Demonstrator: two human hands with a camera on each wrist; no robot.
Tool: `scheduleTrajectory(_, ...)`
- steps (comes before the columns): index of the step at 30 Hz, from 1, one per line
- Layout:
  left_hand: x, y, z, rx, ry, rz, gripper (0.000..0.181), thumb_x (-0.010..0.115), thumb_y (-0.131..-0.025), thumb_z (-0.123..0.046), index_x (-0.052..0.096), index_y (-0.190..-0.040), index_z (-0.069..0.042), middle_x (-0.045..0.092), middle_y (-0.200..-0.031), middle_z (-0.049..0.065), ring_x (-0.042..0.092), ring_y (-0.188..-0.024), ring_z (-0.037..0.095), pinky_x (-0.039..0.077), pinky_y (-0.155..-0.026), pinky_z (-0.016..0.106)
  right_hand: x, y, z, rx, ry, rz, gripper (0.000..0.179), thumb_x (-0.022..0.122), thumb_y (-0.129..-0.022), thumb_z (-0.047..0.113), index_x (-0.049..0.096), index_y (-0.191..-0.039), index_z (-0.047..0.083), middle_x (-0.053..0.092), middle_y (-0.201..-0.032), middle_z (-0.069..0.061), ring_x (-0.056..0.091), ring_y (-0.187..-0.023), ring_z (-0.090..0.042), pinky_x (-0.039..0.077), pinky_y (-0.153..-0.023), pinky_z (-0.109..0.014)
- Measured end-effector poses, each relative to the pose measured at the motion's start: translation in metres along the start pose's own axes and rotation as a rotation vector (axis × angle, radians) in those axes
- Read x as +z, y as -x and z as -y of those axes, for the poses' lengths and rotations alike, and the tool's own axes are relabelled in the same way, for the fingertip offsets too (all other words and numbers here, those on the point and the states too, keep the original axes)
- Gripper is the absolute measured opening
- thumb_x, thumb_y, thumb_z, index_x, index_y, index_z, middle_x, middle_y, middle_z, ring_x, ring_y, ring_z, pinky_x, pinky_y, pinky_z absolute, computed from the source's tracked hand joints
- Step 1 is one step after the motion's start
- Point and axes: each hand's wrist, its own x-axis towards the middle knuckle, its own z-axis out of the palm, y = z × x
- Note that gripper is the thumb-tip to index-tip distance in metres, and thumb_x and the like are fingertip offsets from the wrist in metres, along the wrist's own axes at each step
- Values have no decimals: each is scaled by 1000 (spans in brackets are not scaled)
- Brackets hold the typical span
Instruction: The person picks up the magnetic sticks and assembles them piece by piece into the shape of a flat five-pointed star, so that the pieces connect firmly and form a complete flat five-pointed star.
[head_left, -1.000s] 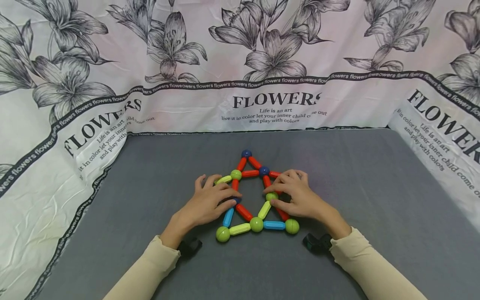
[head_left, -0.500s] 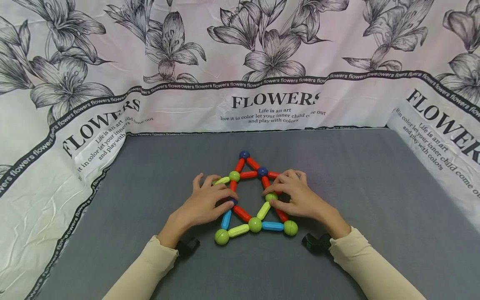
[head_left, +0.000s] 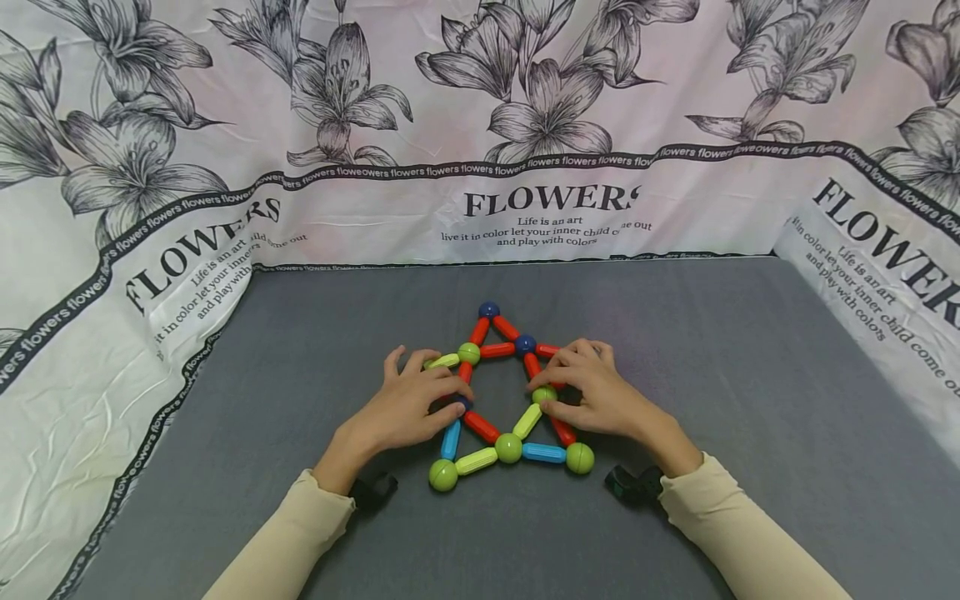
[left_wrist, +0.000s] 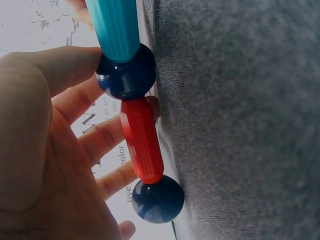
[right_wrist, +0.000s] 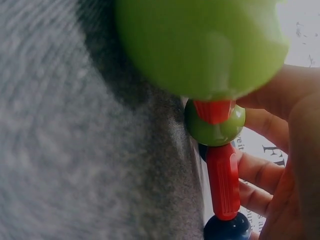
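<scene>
A flat toy frame of coloured rods and balls lies on the grey table. My left hand [head_left: 408,404] pinches a dark blue ball [left_wrist: 127,75] at its left side, the thumb against it in the left wrist view. From this ball a red rod [head_left: 482,427] and a blue rod [head_left: 451,440] run toward the near side. Across the frame, my right hand [head_left: 592,392] holds a green ball [head_left: 544,395] between thumb and fingers. A yellow-green rod [head_left: 528,422] links that ball to the near middle green ball [head_left: 508,448]. The hand partly covers the right-hand rods.
A dark blue ball [head_left: 489,310] tops the frame at the far end. Two green balls mark its near corners, left [head_left: 443,476] and right [head_left: 580,458]. The grey tabletop [head_left: 712,358] extends around it, with a flower-printed cloth [head_left: 360,217] behind.
My left hand and the dark blue ball in it have shifted slightly left. The near corners of the frame have come a little closer to me. My right hand stays almost still.
</scene>
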Motion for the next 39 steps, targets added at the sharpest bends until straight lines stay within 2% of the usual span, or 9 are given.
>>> scheduleTrajectory(7,0,1,1,0,17,3,18,61,-100,-35,71,-115,-36,70,-118,-8,36,-144,33,1,-117,69,-1,0,-1,8,-7,12,23,73,-89,27,77,-111,30,63,-98,13,41,-104,-13,18,-101,-56)
scheduleTrajectory(13,-3,2,6,4,80,-1,22,66,-98,-31,70,-120,-33,69,-125,-7,35,-145,34,-1,-116,69,-3,2,-1,24,-13,-16,28,72,-88,22,78,-115,28,63,-105,7,43,-109,-16,20,-96,-53)
scheduleTrajectory(17,-4,3,10,8,105,15,27,69,-95,-31,71,-122,-34,69,-128,-8,34,-146,35,-1,-116,69,-3,2,-2,21,-4,-4,27,72,-88,22,78,-113,30,63,-102,10,43,-105,-14,20,-96,-53)
scheduleTrajectory(23,-2,2,9,24,102,36,26,69,-97,-34,71,-123,-36,68,-128,-8,32,-146,35,0,-116,69,-1,1,-2,10,-7,9,25,73,-89,24,78,-112,31,63,-98,14,43,-103,-12,19,-98,-55)
scheduleTrajectory(31,1,1,10,28,102,28,26,67,-98,-36,71,-124,-35,68,-123,-7,32,-147,35,1,-116,69,0,2,2,19,28,21,27,74,-87,27,78,-113,30,61,-97,12,44,-108,-16,18,-103,-60)
scheduleTrajectory(39,5,0,10,9,99,31,25,66,-99,-39,71,-123,-36,67,-122,-7,32,-145,31,7,-116,68,0,1,2,-3,17,18,24,75,-86,26,78,-110,31,57,-91,14,43,-102,-13,18,-102,-58)
